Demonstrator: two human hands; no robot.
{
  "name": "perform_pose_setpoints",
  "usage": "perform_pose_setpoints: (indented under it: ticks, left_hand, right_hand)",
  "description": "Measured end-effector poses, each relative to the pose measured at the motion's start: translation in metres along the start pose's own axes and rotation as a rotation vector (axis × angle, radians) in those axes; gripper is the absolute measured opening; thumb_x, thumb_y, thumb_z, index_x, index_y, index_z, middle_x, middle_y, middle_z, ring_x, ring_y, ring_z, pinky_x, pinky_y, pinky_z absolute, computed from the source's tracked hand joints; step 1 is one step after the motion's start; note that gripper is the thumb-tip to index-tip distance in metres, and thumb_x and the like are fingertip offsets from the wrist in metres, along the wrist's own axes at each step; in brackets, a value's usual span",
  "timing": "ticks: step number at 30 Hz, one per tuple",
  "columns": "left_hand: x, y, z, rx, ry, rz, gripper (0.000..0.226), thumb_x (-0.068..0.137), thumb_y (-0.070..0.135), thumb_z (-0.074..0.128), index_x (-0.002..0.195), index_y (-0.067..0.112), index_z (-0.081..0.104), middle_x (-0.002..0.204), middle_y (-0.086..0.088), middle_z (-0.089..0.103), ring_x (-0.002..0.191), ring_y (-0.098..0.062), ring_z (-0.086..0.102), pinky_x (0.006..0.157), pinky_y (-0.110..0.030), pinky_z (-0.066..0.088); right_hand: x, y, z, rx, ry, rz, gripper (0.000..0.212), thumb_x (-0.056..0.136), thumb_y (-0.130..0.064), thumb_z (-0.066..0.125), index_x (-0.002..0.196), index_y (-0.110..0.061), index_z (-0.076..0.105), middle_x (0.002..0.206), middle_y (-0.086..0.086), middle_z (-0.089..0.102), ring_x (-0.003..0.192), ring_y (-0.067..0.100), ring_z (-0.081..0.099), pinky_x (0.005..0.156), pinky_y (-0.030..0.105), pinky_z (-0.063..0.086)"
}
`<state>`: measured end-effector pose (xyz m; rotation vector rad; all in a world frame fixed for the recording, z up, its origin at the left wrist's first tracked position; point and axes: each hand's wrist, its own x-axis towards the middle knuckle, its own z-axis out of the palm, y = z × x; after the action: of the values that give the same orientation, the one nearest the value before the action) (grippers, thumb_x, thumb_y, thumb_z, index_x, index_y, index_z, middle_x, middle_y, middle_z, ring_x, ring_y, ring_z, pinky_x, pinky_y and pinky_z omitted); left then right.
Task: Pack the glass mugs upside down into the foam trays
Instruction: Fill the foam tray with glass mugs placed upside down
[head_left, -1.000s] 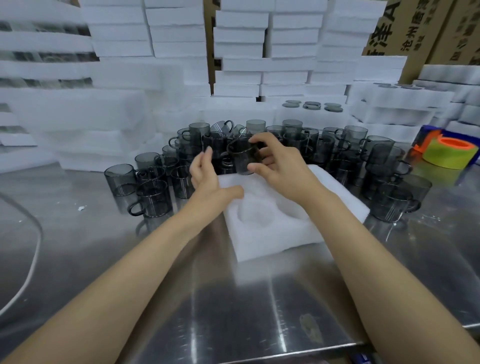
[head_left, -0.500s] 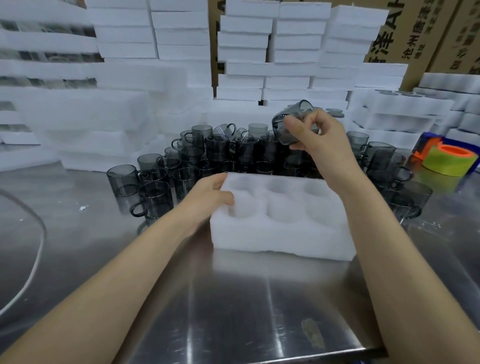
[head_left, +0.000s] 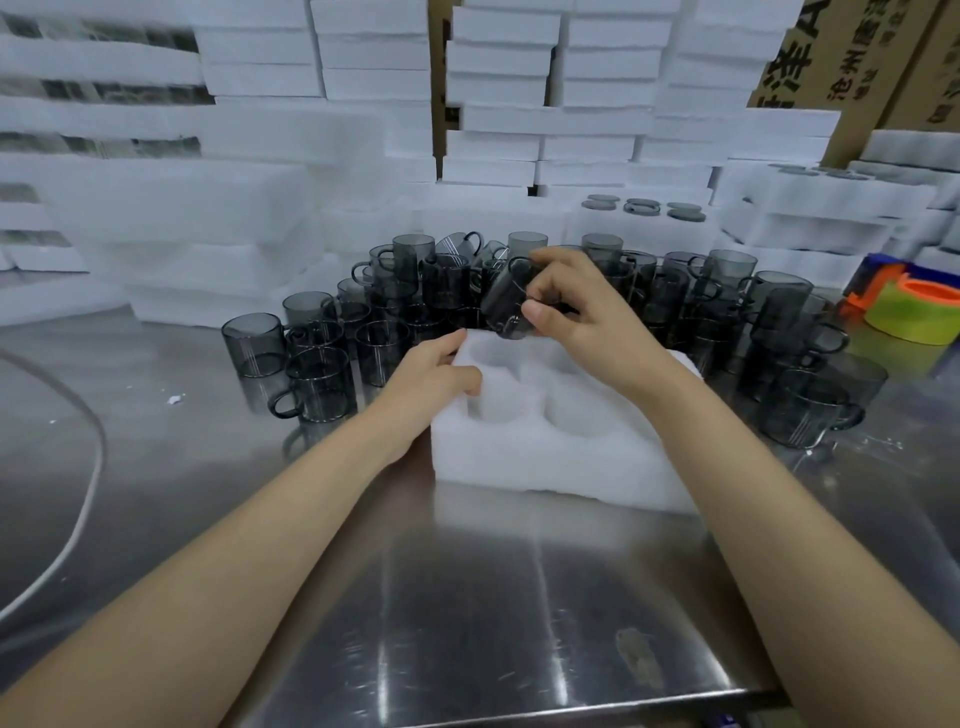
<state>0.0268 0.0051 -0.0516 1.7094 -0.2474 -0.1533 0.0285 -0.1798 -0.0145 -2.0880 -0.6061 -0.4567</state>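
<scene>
Stainless steel table (head_left: 467, 597) recorded in the foreground, reflective, with a white cable (head_left: 88, 483) curved across its left part. Stacks of white foam (head_left: 498, 88) are piled along the back, and brown cardboard boxes (head_left: 841, 57) with printed characters are seen at upper right. A yellow-green tape roll (head_left: 919, 317) with an orange core is set at the table's right edge.

One foam tray (head_left: 545, 467) is placed at the table's centre, with round pockets moulded into its top. Loose mugs (head_left: 779, 296) of smoky grey glass are crowded in an arc behind and to both sides of it, most of them upright, some stacked on others.

The left hand (head_left: 431, 379) is closed on the tray's left end: the thumb is laid on the top surface beside a pocket and the fingers are curled over the far corner.

A grey glass mug (head_left: 506, 304) is grasped by the right hand (head_left: 587, 317), pinched between thumb and curled fingers. It is held tilted, mouth turned down, just above the tray's far-left pocket. Whether its rim touches the foam cannot be told.

Further back on the right, packed trays (head_left: 644, 228) are noted, with dark round mug bases showing in their tops.
</scene>
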Motion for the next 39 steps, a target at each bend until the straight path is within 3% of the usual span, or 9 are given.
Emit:
perform_pose_setpoints:
  ticks: [4, 9, 14, 19, 25, 29, 32, 36, 39]
  left_hand:
    - [-0.001, -0.001, 0.0, -0.009, -0.013, 0.024, 0.047, 0.078, -0.009, 0.05, 0.115, 0.017, 0.064, 0.098, -0.002, 0.071, 0.08, -0.013, 0.067, 0.06, -0.021, 0.053]
    - [0.003, -0.004, 0.002, -0.041, 0.018, 0.059, 0.074, 0.077, -0.011, 0.053, 0.139, 0.027, 0.043, 0.121, 0.011, 0.058, 0.107, -0.003, 0.058, 0.075, -0.019, 0.051]
    - [0.004, -0.005, 0.001, -0.065, 0.027, 0.094, 0.063, 0.074, -0.014, 0.053, 0.113, 0.035, 0.058, 0.116, 0.006, 0.064, 0.107, -0.008, 0.062, 0.08, -0.025, 0.054]
    - [0.003, -0.006, 0.002, -0.065, 0.072, 0.031, 0.047, 0.077, -0.009, 0.057, 0.115, 0.02, 0.056, 0.117, -0.001, 0.062, 0.101, -0.012, 0.062, 0.067, -0.02, 0.051]
    - [0.006, -0.008, 0.003, -0.059, 0.08, 0.048, 0.053, 0.079, -0.008, 0.055, 0.124, 0.019, 0.053, 0.115, 0.003, 0.059, 0.105, -0.009, 0.059, 0.071, -0.02, 0.051]
    - [0.007, -0.008, 0.002, -0.006, 0.084, 0.075, 0.053, 0.079, -0.008, 0.056, 0.123, 0.02, 0.052, 0.117, 0.003, 0.058, 0.109, -0.009, 0.057, 0.071, -0.018, 0.049]
    - [0.007, -0.006, -0.001, 0.213, 0.145, 0.184, 0.045, 0.083, 0.001, 0.059, 0.124, 0.018, 0.053, 0.124, 0.0, 0.051, 0.11, -0.008, 0.052, 0.08, -0.016, 0.044]
    - [0.0, 0.0, -0.014, 0.89, 0.497, 0.456, 0.023, 0.093, 0.029, 0.049, 0.102, 0.013, 0.062, 0.105, -0.002, 0.055, 0.099, -0.021, 0.053, 0.082, -0.037, 0.044]
    - [-0.003, 0.007, -0.022, 1.208, 0.708, 0.336, 0.024, 0.088, 0.024, 0.05, 0.096, 0.002, 0.057, 0.106, -0.016, 0.051, 0.1, -0.034, 0.048, 0.079, -0.043, 0.04]
  right_hand:
    - [-0.001, 0.01, 0.0, -0.103, -0.047, -0.057, 0.004, 0.094, -0.001, 0.054, 0.092, 0.0, 0.057, 0.124, 0.002, 0.045, 0.136, 0.013, 0.035, 0.098, 0.038, 0.046]
    - [-0.003, 0.014, -0.001, -0.068, -0.119, -0.06, 0.008, 0.096, -0.002, 0.05, 0.093, -0.005, 0.057, 0.136, -0.001, 0.047, 0.141, 0.007, 0.031, 0.084, 0.012, 0.042]
    - [-0.003, 0.014, -0.002, -0.131, -0.111, -0.082, 0.013, 0.094, 0.001, 0.052, 0.098, -0.006, 0.062, 0.138, 0.0, 0.049, 0.135, 0.009, 0.039, 0.099, 0.023, 0.04]
    - [-0.004, 0.012, -0.003, -0.233, -0.13, -0.057, 0.025, 0.092, 0.008, 0.05, 0.1, -0.006, 0.069, 0.137, 0.007, 0.053, 0.127, 0.017, 0.049, 0.103, 0.025, 0.041]
    - [-0.007, 0.007, -0.001, -0.219, -0.219, 0.095, 0.028, 0.092, -0.022, 0.062, 0.119, -0.023, 0.063, 0.14, -0.012, 0.047, 0.119, 0.002, 0.047, 0.091, 0.004, 0.032]
    - [-0.007, 0.007, 0.001, -0.266, -0.273, 0.118, 0.043, 0.089, -0.019, 0.065, 0.131, -0.024, 0.056, 0.13, -0.012, 0.058, 0.12, 0.003, 0.049, 0.097, 0.013, 0.032]
    - [-0.006, 0.009, 0.001, -0.263, -0.277, 0.136, 0.034, 0.089, -0.019, 0.065, 0.123, -0.025, 0.063, 0.124, -0.013, 0.062, 0.116, 0.003, 0.052, 0.096, 0.015, 0.034]
    - [-0.006, 0.013, 0.001, -0.25, -0.261, 0.165, 0.028, 0.09, -0.022, 0.065, 0.117, -0.026, 0.066, 0.124, -0.015, 0.061, 0.118, 0.002, 0.051, 0.099, 0.015, 0.033]
    - [-0.007, 0.015, 0.001, -0.254, -0.266, 0.168, 0.026, 0.091, -0.023, 0.063, 0.117, -0.026, 0.067, 0.126, -0.015, 0.06, 0.119, 0.002, 0.05, 0.1, 0.016, 0.032]
